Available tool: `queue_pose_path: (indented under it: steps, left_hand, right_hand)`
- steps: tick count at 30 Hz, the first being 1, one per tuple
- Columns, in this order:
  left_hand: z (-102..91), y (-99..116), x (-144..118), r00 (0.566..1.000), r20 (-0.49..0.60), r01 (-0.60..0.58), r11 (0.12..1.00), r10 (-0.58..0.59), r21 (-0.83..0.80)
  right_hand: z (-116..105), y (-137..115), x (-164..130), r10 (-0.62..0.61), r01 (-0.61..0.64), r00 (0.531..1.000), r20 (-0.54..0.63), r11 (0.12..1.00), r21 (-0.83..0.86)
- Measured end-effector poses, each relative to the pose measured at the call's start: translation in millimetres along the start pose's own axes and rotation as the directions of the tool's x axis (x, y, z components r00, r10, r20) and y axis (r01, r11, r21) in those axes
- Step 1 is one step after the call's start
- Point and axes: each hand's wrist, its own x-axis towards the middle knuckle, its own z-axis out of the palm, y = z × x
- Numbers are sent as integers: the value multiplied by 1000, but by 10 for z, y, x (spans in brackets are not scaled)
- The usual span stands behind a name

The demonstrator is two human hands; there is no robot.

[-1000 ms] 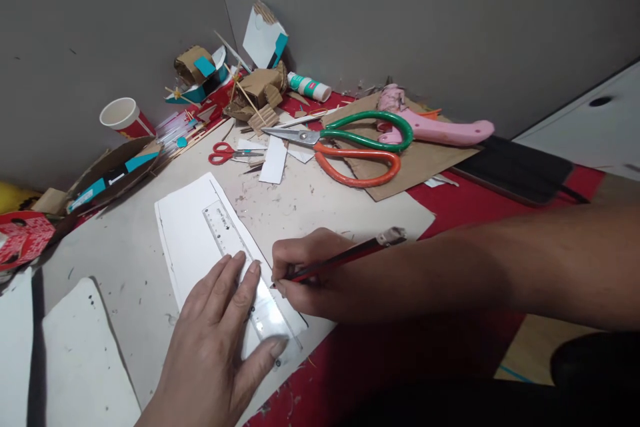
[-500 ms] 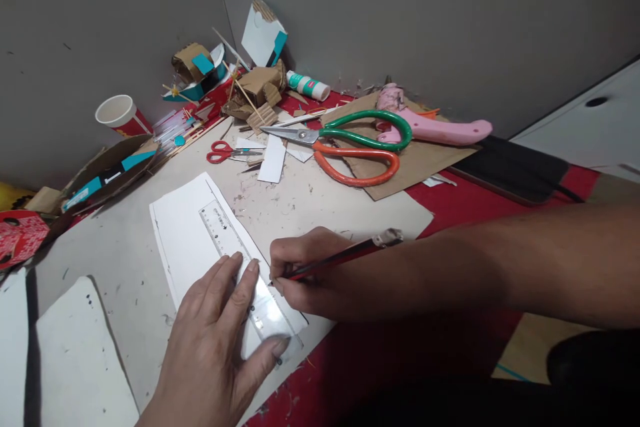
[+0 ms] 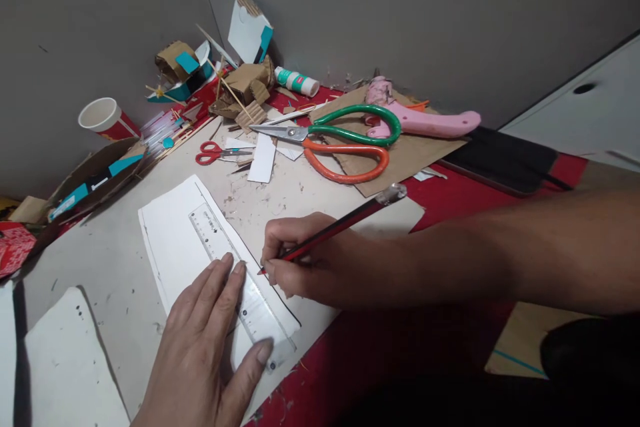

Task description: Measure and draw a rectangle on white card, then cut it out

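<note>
- While the left hand (image 3: 200,340) presses flat on the clear ruler (image 3: 240,283), the right hand (image 3: 295,260) has drawn the pencil (image 3: 333,230) a little farther up the ruler's edge than a second ago, and the pencil's back end now tilts higher.
- That shift suggests, I'd judge, a line being ruled along the white card (image 3: 173,240), with a dark stroke already showing beside the ruler's near end.
- Left hand: palm down, fingers spread and straight, thumb out at the ruler's near end — holding nothing, just pinning ruler to card.
- Right hand: fingers pinched tight round the pencil near its tip, the tip touching the card just beside the ruler's edge; forearm reaches in from the right edge of the worktop (image 3: 115,260).
- Card and ruler lie near the front edge of the worktop, slanted toward the back left corner.
- Farther back: big scissors (image 3: 345,140) with green and orange handles on brown cardboard, small red scissors (image 3: 217,153), a pink glue gun (image 3: 425,121), and a paper cup (image 3: 103,117) toward the left edge.
</note>
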Motion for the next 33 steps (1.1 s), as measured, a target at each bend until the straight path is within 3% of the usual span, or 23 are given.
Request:
queue_pose_path:
  steps: [11,19,29,33]
  left_hand:
    - [35,-24,-4,1000,-20,-6,1000,7,28]
    - [39,-13,-6,1000,-29,-4,1000,5,29]
    - [53,-29,3,999,-40,-9,1000,9,20]
    - [36,-29,13,999,-31,-7,1000,7,25]
  right_hand:
    - [-19,-37,-27,57,-38,992,112,986,-164]
    - [51,97,-52,-114,140,984,139,970,-200]
    - [92,203,-25,-179,203,976,125,956,-212]
    - [89,178,-24,-149,175,980,135,963,-207]
